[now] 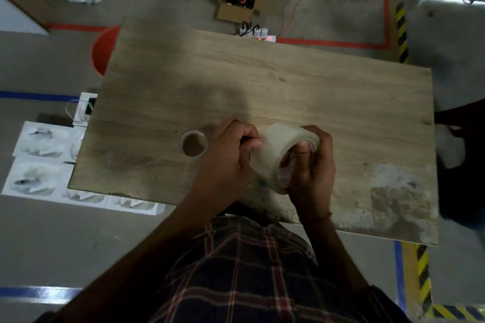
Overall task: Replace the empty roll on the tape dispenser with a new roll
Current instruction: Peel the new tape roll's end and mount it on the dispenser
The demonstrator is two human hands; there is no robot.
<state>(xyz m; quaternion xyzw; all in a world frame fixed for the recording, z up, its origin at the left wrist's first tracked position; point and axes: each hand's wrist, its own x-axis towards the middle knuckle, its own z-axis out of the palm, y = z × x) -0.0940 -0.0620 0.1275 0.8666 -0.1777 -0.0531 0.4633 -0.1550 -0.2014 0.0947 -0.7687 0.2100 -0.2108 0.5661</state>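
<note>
Both hands are gripping a clear tape roll [278, 149] above the wooden surface [288, 81]. The left hand [228, 155] fingers are clenched against its side; the right hand [312, 165] fingers are hooking its core. An empty roll [193, 143] is lying just left.

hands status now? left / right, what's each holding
Left hand: closed, gripping something dark beside the tape roll; what it is cannot be told.
Right hand: closed on the tape roll, fingers in its core.

left hand [231, 155]: fist, fingers curled | right hand [312, 168]: clasped, thumb tucked inward
</note>
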